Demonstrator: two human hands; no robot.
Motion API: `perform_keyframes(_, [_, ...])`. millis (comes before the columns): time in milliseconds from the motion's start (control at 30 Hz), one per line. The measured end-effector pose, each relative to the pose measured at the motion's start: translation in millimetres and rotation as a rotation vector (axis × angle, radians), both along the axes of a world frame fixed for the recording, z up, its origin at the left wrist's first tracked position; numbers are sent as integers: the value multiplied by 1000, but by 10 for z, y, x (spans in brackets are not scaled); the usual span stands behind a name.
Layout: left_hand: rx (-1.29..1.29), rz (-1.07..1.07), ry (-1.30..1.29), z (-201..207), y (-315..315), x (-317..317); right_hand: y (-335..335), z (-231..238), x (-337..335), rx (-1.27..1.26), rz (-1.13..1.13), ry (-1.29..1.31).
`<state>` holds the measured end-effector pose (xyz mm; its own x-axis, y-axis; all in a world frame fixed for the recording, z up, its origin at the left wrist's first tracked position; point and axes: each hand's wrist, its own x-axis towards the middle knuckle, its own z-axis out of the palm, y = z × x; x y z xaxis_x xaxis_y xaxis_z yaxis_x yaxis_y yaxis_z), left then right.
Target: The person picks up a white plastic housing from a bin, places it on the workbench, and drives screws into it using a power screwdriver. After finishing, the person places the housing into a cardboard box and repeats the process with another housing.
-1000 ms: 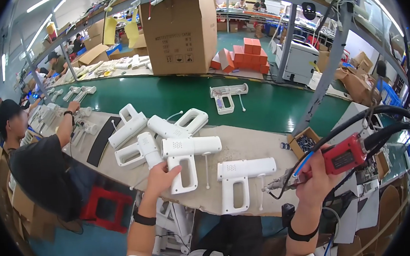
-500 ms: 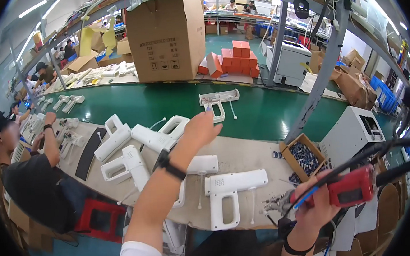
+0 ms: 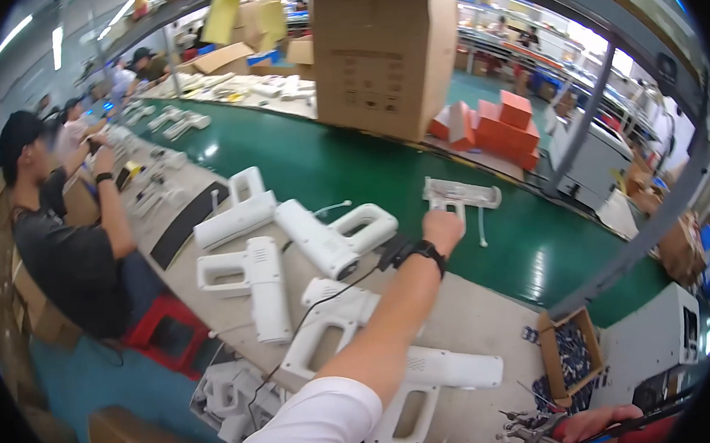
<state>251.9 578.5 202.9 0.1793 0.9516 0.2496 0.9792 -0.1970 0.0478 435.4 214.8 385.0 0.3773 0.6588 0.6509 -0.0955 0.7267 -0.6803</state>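
Note:
My left arm stretches out over the beige bench, and my left hand (image 3: 443, 230) is closed with its knuckles toward me on the handle end of a flat white housing half-shell (image 3: 462, 193) lying on the green conveyor belt (image 3: 318, 162). A black watch sits on that wrist. My right hand (image 3: 593, 425) shows only at the bottom edge, gripping a red power screwdriver (image 3: 662, 434) with a dark cable. Under my left arm lie two white gun-shaped housings (image 3: 329, 324), (image 3: 436, 380).
More white housings (image 3: 254, 282), (image 3: 335, 235), (image 3: 235, 219) lie on the bench. A small cardboard tray of screws (image 3: 570, 356) sits near my right hand. A large cardboard box (image 3: 384, 46) and orange boxes (image 3: 498, 125) stand beyond the belt. A seated co-worker (image 3: 60, 242) works at left.
My left hand left the housing on the bench, swung up and forward across the belt, and now closes on the half-shell. My right hand with the screwdriver has dropped toward the bottom edge.

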Motion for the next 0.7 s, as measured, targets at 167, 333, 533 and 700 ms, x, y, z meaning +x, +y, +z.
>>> perform_keyframes(167, [149,-102,9,567,-378,-338,33,24,-38,-45,-267,-323])
perform_keyframes(333, [75,8,27,1339,-1074,-1275,-190,136,-101,-56,-536,-574])
perform_keyframes(533, [419,302,37,1367,-2067,-2981,-261,5,-119,-259,-273,232])
perform_keyframes(700, [387,600,185,869,-2600,-4251,-308,0,-137,-272,-262,150])
